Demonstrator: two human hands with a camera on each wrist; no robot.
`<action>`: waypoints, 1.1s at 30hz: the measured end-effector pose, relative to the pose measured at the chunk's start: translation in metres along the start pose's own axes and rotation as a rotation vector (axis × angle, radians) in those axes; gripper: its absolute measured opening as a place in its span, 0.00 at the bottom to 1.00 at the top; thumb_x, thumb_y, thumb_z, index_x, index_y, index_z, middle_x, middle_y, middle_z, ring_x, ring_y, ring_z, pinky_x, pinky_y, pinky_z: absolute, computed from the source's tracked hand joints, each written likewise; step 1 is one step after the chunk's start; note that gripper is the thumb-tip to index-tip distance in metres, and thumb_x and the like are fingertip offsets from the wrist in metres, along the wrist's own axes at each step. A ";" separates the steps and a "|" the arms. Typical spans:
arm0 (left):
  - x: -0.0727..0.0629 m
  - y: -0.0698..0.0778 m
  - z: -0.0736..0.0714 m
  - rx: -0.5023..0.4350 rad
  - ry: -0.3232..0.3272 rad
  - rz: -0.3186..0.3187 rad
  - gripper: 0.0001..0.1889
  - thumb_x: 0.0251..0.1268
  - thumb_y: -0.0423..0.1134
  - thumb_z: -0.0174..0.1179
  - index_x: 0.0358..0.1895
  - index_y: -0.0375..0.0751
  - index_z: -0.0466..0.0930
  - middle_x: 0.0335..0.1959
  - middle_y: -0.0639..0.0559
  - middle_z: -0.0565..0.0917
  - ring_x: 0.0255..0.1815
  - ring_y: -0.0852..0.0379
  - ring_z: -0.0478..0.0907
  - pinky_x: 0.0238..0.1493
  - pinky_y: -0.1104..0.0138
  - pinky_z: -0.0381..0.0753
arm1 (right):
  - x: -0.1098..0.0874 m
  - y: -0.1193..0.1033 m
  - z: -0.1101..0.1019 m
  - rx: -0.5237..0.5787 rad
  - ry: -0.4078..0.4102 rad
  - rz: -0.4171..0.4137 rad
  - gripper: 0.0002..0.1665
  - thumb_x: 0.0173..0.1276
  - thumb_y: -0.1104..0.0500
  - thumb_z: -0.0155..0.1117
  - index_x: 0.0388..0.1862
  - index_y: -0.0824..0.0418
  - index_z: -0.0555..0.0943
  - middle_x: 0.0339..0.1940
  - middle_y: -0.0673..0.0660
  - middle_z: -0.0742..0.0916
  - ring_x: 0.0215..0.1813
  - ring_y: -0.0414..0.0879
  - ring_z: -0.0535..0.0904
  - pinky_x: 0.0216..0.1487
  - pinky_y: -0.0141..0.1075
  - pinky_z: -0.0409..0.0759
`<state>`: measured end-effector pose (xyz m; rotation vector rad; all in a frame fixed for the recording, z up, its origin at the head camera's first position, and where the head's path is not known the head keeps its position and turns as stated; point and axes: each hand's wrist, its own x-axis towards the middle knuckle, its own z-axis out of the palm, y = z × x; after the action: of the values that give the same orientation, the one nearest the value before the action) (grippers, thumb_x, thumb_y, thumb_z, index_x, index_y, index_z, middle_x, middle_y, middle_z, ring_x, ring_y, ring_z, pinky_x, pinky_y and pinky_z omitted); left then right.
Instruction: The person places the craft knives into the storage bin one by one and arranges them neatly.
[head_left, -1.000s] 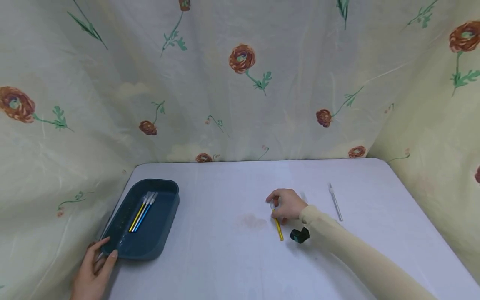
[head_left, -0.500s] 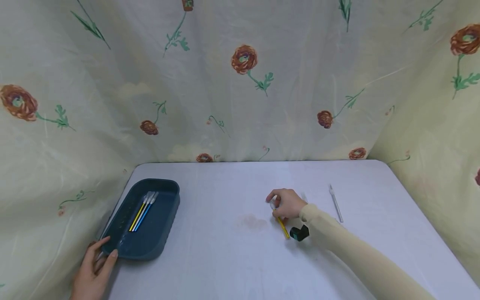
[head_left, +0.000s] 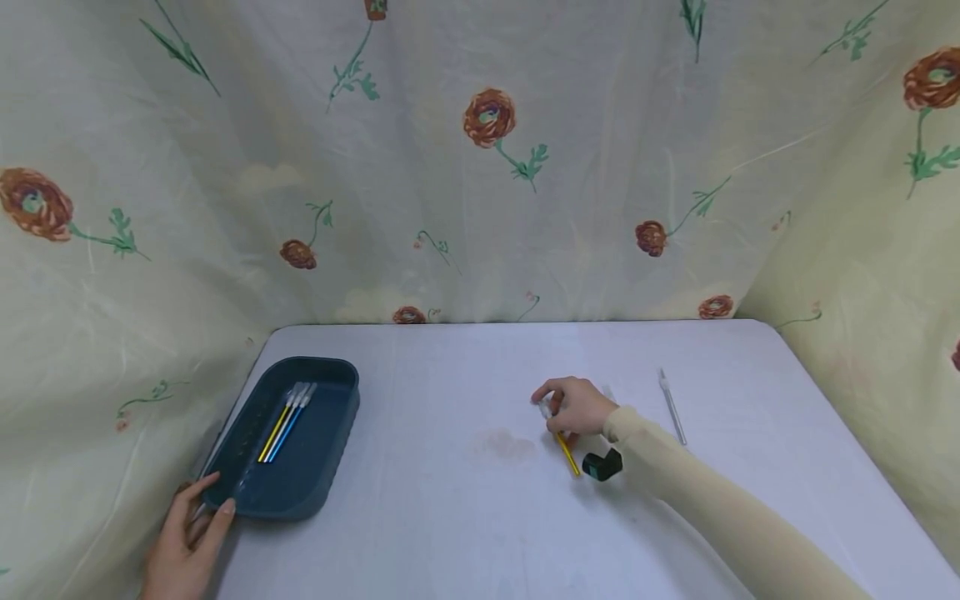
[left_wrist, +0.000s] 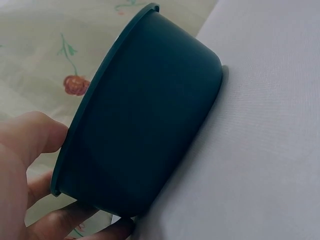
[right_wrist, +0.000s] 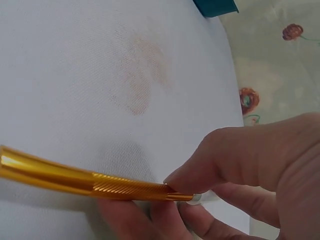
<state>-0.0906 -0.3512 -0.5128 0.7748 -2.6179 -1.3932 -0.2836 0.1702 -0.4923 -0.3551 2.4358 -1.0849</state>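
My right hand [head_left: 581, 407] pinches a gold craft knife [head_left: 567, 453] near its clear-capped end, low over the table right of centre. In the right wrist view, thumb and fingers close on the knurled part of the craft knife [right_wrist: 120, 186]; its cap is mostly hidden by them. At the far left, my left hand [head_left: 185, 537] grips the near corner of a dark teal tray [head_left: 318, 467]. The left wrist view shows the thumb at the rim of the tray [left_wrist: 135, 110], with other fingers under it. Several capped craft knives [head_left: 287, 423], gold and blue among them, lie side by side inside.
A silver craft knife [head_left: 673, 408] lies on the white table [head_left: 442, 517] to the right of my right hand. Behind that hand a clear tip [head_left: 607, 392] peeks out. A small black block [head_left: 602, 465] shows beside the sleeve. Flowered cloth [head_left: 570, 183] hangs around the table.
The lower end of the gold craft knife has swung to the right while my right hand stays nearly in place. My left hand and the tray have not moved.
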 end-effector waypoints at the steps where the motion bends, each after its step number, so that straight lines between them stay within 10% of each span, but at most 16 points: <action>1: 0.000 0.000 0.000 0.002 0.003 -0.001 0.32 0.89 0.44 0.55 0.86 0.38 0.58 0.87 0.25 0.50 0.78 0.20 0.64 0.73 0.36 0.70 | 0.000 0.001 0.000 0.006 0.005 -0.002 0.29 0.62 0.74 0.69 0.64 0.67 0.84 0.41 0.60 0.81 0.27 0.49 0.83 0.28 0.40 0.92; 15: 0.001 -0.004 0.002 0.005 0.020 -0.014 0.32 0.89 0.44 0.56 0.86 0.39 0.58 0.85 0.23 0.54 0.77 0.19 0.64 0.73 0.33 0.72 | -0.013 -0.005 0.006 0.194 -0.048 -0.113 0.32 0.62 0.75 0.66 0.68 0.70 0.82 0.46 0.63 0.80 0.27 0.51 0.86 0.32 0.47 0.95; 33: 0.000 -0.001 0.003 0.010 0.024 0.008 0.31 0.90 0.44 0.55 0.85 0.37 0.58 0.85 0.22 0.55 0.77 0.19 0.65 0.72 0.34 0.72 | -0.031 -0.073 0.023 0.419 -0.173 -0.265 0.35 0.67 0.74 0.67 0.74 0.61 0.81 0.54 0.66 0.79 0.37 0.53 0.91 0.41 0.55 0.95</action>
<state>-0.0911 -0.3494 -0.5154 0.7761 -2.6093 -1.3612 -0.2421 0.1201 -0.4420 -0.6125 1.9831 -1.5675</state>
